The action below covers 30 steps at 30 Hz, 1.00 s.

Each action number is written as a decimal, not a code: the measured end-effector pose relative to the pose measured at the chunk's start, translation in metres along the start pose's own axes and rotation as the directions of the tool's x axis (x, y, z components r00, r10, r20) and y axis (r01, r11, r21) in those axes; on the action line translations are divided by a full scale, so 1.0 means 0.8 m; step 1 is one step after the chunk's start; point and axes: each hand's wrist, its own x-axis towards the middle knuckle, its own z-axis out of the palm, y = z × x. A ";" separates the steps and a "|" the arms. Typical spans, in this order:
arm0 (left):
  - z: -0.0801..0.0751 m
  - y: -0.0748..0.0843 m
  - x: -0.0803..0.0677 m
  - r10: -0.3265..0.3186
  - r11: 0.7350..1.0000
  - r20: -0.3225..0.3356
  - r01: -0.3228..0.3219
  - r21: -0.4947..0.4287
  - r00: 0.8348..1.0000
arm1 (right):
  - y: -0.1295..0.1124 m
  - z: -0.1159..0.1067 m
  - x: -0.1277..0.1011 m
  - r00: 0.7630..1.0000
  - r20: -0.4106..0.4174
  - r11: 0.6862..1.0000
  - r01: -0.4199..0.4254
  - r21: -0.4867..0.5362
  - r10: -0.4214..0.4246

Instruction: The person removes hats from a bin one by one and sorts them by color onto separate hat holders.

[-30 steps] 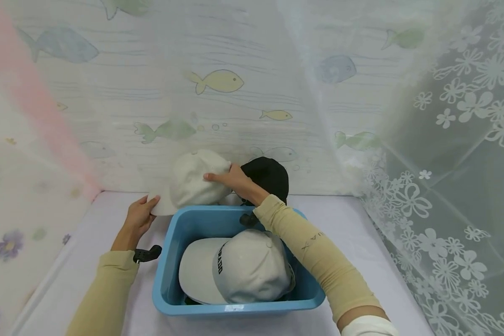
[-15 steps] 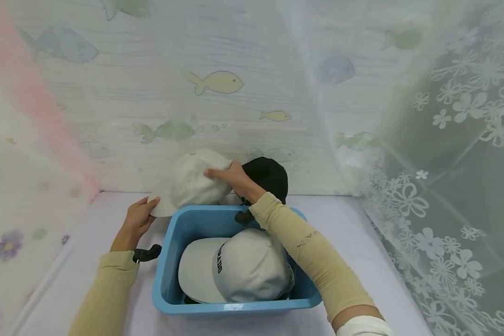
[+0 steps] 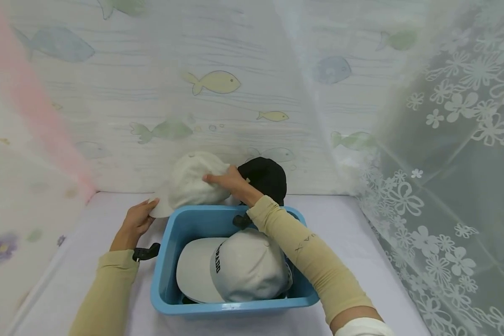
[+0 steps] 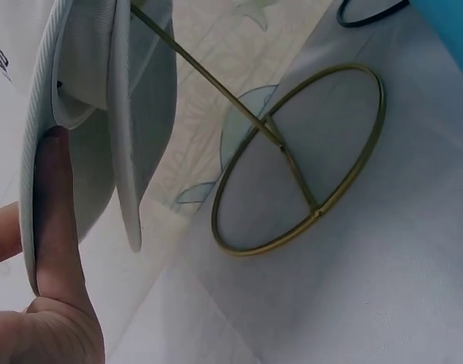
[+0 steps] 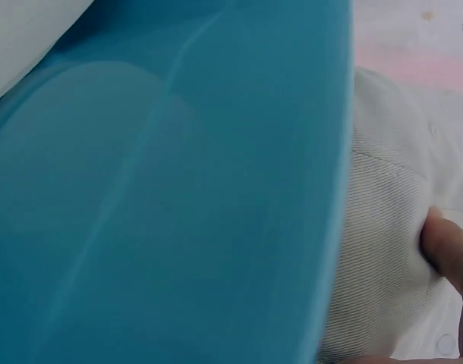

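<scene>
At 11 o'clock from the blue basin (image 3: 193,308), just past its rim, you've got the white cap (image 3: 195,179). Long axis: brim at 8, crown at 2. Neither of your hands is nearer; both are on it. Left hand (image 3: 137,218) pinches the brim's edge; right hand (image 3: 233,182) holds the crown's 3 o'clock side, thumb outside, most fingers hidden. Your right forearm crosses above the basin, where a printed cap (image 3: 252,266) lies, brim to 9. Black cap (image 3: 264,179) sits between 12 and 1, just beside your right hand. Left wrist view: wire stand (image 4: 319,214) on the white-covered worktop (image 3: 336,224); can't tell if your cap bears on it. Fish-print curtain (image 3: 220,107) hangs close behind.
</scene>
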 end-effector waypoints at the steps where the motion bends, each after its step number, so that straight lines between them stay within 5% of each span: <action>1: 0.000 0.001 0.001 0.005 1.000 -0.003 -0.005 -0.002 1.000 | 0.001 0.001 0.000 1.000 -0.005 1.000 0.002 -0.007 -0.002; 11: 0.002 -0.001 0.005 -0.020 1.000 -0.003 0.020 0.001 1.000 | 0.010 0.006 0.005 0.997 -0.035 0.997 0.062 -0.052 -0.064; 23: 0.003 -0.011 -0.002 -0.079 0.997 0.008 0.079 0.021 0.997 | 0.020 0.005 0.004 0.999 0.009 0.997 0.039 -0.074 -0.039; 27: 0.000 -0.005 -0.009 -0.111 0.991 0.053 0.107 0.075 0.992 | 0.017 0.005 -0.003 0.998 0.029 0.980 0.058 -0.193 -0.053; 30: -0.003 0.002 -0.016 -0.104 0.971 0.070 0.086 0.223 0.992 | 0.010 0.006 -0.014 0.997 0.056 0.933 0.071 -0.353 -0.055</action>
